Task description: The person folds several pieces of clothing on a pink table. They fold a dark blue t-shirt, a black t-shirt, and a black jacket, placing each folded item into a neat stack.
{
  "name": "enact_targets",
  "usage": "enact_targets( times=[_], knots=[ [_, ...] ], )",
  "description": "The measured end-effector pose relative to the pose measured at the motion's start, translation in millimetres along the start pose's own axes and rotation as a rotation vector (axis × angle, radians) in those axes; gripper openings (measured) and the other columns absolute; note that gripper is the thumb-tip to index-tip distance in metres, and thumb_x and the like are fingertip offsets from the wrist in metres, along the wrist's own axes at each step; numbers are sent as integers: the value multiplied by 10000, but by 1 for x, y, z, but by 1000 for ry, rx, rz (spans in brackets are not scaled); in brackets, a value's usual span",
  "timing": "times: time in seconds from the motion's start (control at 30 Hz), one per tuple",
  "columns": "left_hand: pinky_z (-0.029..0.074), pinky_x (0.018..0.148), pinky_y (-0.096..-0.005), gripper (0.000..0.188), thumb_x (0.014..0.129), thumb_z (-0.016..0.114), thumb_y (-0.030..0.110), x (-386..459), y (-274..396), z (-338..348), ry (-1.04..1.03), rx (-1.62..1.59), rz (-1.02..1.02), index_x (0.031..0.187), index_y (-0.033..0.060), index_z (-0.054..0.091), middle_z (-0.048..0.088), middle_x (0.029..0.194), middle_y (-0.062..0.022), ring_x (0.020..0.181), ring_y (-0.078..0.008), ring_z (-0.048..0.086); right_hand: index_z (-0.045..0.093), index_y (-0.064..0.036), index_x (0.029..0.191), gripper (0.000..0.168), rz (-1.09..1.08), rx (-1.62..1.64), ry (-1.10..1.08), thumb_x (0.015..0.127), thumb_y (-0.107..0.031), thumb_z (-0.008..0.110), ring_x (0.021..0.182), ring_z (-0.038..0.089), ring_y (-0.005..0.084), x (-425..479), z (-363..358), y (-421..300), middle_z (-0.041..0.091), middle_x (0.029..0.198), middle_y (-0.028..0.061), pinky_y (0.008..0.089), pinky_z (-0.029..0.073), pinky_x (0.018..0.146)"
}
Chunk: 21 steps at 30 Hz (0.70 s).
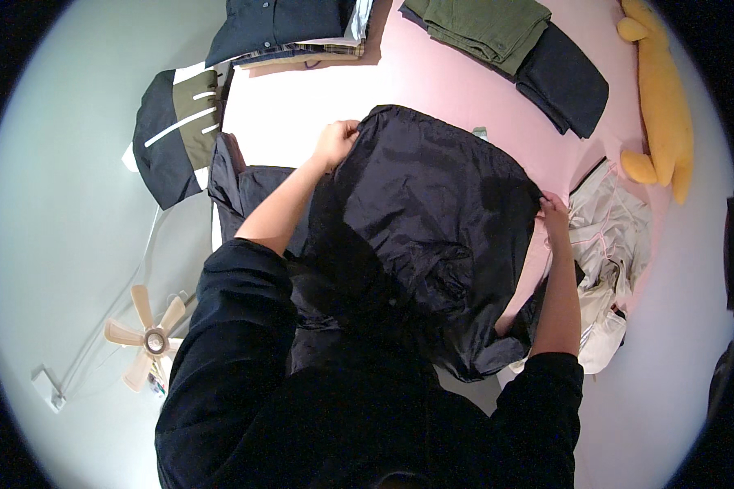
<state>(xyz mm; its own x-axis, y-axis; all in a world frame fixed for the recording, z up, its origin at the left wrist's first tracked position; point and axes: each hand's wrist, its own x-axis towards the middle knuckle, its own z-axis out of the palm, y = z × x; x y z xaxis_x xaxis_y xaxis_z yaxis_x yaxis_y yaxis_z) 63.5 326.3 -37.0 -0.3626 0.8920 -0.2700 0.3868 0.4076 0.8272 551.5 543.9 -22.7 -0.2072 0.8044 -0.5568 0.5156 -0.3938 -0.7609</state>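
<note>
A black garment of thin, slightly shiny fabric (428,183) is spread between my two hands over the pink bed sheet (397,82). My left hand (337,142) pinches its far left corner. At the far right corner, my right hand (552,215) grips the edge. The fabric is wrinkled and bunched near its middle, and its near part hangs in folds close to my body. More dark fabric (263,183) lies under and beside my left forearm; whether it belongs to the same garment I cannot tell.
Folded clothes with a dark buttoned shirt (287,27) on top lie at the far left. Folded green trousers (489,27) and black ones (563,79) lie far right. A beige garment (615,226) sits right, below a yellow plush toy (667,104). A small fan (155,341) stands left.
</note>
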Motion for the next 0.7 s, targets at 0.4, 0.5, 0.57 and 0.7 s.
enact_targets(
  times=[0.4, 0.5, 0.57, 0.7],
  knots=[
    [370, 1006, -386, 267, 714, 610, -17, 34, 146, -133, 102, 1003, 971, 939, 104, 688, 630, 990, -50, 1063, -221, 547, 628, -76, 996, 146, -167, 405, 146, 893, -50, 527, 670, 517, 53, 4, -40, -20, 595, 804, -35, 171, 424, 588],
    [363, 1027, -391, 293, 722, 618, -20, 68, 115, -107, 272, 977, 903, 989, 84, 676, 613, 1065, -82, 1080, -228, 542, 659, -85, 1028, 182, -118, -216, 126, 870, -91, 569, 696, 556, 78, 34, -79, 40, 609, 753, -32, 208, 451, 616],
    [351, 1046, -403, 311, 763, 609, -9, 64, 88, -98, 192, 992, 779, 1062, 74, 632, 590, 1139, -104, 1147, -273, 510, 662, -45, 1008, 187, -197, -635, 393, 866, -147, 595, 727, 593, 119, 50, -50, 24, 655, 778, 10, 247, 473, 646],
    [388, 981, -433, 287, 798, 634, 127, 23, 92, -55, 428, 742, 580, 1053, 6, 581, 543, 1164, -176, 1128, -331, 493, 663, -13, 993, 231, -580, -412, 397, 890, -206, 589, 810, 628, 129, 66, 1, -38, 688, 885, 55, 260, 482, 749]
  ],
)
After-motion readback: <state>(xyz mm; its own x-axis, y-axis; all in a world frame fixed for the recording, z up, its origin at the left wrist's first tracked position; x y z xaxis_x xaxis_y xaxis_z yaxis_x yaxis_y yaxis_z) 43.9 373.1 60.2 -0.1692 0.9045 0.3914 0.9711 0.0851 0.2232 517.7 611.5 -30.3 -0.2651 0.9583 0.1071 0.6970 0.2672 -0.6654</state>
